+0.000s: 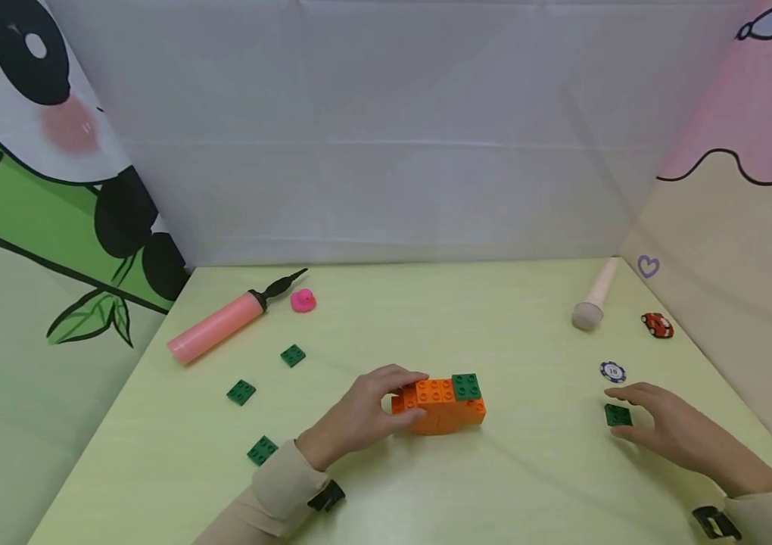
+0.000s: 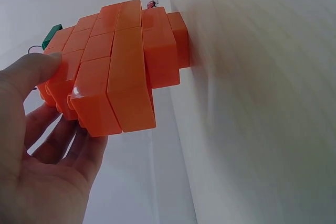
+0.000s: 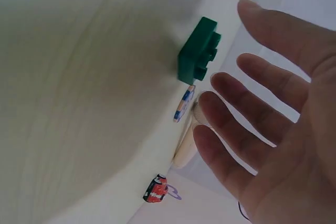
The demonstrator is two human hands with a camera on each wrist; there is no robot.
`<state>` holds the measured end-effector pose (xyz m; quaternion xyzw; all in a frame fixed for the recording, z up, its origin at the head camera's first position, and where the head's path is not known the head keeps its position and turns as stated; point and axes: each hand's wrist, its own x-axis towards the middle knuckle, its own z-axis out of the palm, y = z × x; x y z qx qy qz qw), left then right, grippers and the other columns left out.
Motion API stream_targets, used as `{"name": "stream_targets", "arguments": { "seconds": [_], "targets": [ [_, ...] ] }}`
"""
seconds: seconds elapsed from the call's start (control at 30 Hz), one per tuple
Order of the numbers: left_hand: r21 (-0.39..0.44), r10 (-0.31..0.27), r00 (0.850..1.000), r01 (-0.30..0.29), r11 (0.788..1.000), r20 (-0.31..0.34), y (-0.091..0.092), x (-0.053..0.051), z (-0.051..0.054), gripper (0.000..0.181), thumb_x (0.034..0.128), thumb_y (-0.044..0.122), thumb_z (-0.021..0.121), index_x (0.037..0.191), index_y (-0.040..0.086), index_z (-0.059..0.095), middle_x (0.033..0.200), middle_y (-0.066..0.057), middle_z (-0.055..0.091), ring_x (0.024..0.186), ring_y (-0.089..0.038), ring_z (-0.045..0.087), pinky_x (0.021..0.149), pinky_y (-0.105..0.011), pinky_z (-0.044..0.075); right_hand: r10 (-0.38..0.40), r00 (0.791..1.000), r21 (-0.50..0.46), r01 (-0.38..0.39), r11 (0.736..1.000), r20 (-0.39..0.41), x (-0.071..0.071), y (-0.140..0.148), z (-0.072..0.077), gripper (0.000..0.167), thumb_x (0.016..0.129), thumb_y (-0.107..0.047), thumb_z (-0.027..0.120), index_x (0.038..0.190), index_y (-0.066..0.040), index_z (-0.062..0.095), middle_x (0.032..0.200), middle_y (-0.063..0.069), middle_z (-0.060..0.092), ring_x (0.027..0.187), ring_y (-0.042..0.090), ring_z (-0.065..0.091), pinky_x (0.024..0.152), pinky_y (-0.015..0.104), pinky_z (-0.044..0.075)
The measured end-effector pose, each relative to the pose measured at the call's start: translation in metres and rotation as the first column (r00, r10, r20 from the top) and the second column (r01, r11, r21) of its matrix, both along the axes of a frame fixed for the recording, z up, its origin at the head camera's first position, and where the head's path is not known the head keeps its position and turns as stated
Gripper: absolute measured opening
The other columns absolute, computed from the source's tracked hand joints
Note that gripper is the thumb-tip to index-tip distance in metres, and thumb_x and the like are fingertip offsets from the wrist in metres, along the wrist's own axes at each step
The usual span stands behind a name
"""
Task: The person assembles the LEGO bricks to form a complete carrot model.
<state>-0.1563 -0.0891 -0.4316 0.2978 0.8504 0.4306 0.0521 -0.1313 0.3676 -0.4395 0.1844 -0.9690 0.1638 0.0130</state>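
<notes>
Nearest the camera, shows a beige left sleeve (image 1: 259,496) near three loose green bricks (image 1: 241,392) on the worktop (image 1: 488,318). Grips the left end of an orange brick stack (image 1: 446,417) with the left hand (image 1: 362,411), thumb in front, fingers curled behind, topmost green brick (image 1: 465,387) just right of the fingertips. Farther right, has a lone green brick (image 1: 617,415) lined up with the thumb gap of the right hand (image 1: 670,428), just clear of parted, empty fingers.

orange blocks (image 2: 128,74): glossy plastic | green brick (image 3: 193,51): plastic | tabletop (image 3: 68,77): smooth, wood-grained
</notes>
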Motion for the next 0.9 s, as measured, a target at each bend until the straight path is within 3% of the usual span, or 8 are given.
{"name": "stream_targets", "arguments": {
  "seconds": [0.1,0.27,0.57,0.63,0.73,0.83,0.9],
  "targets": [
    [0.002,-0.003,1.0,0.003,1.0,0.008,0.0,0.0,0.0,0.046,0.0923,0.03,0.073,0.135,0.019,0.062,0.121,0.011,0.062,0.102,-0.007,0.057,0.092,-0.025,0.052,-0.004,0.998,0.009,0.003,1.0,0.059,-0.003,0.003,-0.004,0.055,0.083,-0.031,0.081,0.126,-0.001,0.065,0.121,0.018,0.063,0.106,0.035,0.062,0.085,0.053,0.052],
    [0.004,-0.004,1.0,0.003,1.0,0.015,0.0,0.0,0.0,0.046,0.0921,0.029,0.073,0.135,0.018,0.062,0.121,0.01,0.062,0.102,-0.007,0.057,0.093,-0.025,0.052,-0.016,0.996,0.02,0.014,1.0,0.089,-0.007,0.004,-0.007,0.05,0.082,-0.026,0.081,0.124,-0.003,0.067,0.119,0.014,0.065,0.106,0.032,0.063,0.087,0.051,0.052],
    [-0.004,0.001,1.0,-0.001,1.0,0.023,0.001,-0.001,0.001,0.047,0.0921,0.031,0.073,0.136,0.018,0.062,0.121,0.01,0.062,0.103,-0.007,0.057,0.094,-0.025,0.051,-0.019,0.997,-0.013,0.02,1.0,0.069,-0.014,-0.002,-0.008,0.039,0.083,-0.02,0.08,0.117,-0.003,0.07,0.114,0.014,0.067,0.105,0.034,0.063,0.087,0.052,0.052],
    [-0.009,0.003,1.0,-0.003,1.0,0.03,0.001,-0.002,0.001,0.048,0.0923,0.032,0.073,0.137,0.018,0.061,0.122,0.01,0.062,0.104,-0.007,0.057,0.094,-0.026,0.051,-0.007,1.0,-0.053,0.009,0.999,0.03,-0.015,-0.011,-0.003,0.038,0.085,-0.02,0.079,0.118,-0.002,0.07,0.116,0.017,0.067,0.108,0.039,0.062,0.086,0.054,0.053],
    [-0.013,0.005,0.999,-0.005,1.0,0.034,0.0,-0.002,0.0,0.048,0.0923,0.033,0.072,0.137,0.019,0.061,0.122,0.011,0.062,0.104,-0.007,0.057,0.093,-0.026,0.051,0.034,0.994,-0.136,-0.047,0.99,-0.101,-0.017,-0.033,0.01,0.035,0.085,-0.015,0.08,0.117,-0.005,0.072,0.113,0.008,0.067,0.102,0.025,0.063,0.078,0.038,0.056],
    [-0.019,0.01,0.999,-0.01,1.0,0.038,0.0,-0.001,0.0,0.047,0.0923,0.032,0.073,0.136,0.02,0.061,0.121,0.011,0.062,0.103,-0.007,0.057,0.093,-0.026,0.051,0.096,0.963,-0.208,-0.151,0.967,-0.252,-0.02,-0.062,0.024,0.034,0.081,-0.008,0.081,0.114,-0.007,0.074,0.108,-0.002,0.065,0.095,0.01,0.06,0.074,0.019,0.052],
    [-0.022,0.012,0.999,-0.011,1.0,0.045,0.0,-0.001,0.001,0.047,0.0924,0.032,0.073,0.137,0.02,0.061,0.122,0.011,0.062,0.104,-0.008,0.057,0.093,-0.025,0.051,0.142,0.942,-0.245,-0.221,0.944,-0.305,-0.023,-0.084,0.032,0.037,0.079,-0.005,0.082,0.115,-0.01,0.074,0.108,-0.005,0.064,0.092,0.005,0.058,0.076,0.01,0.047]
  ]
}}
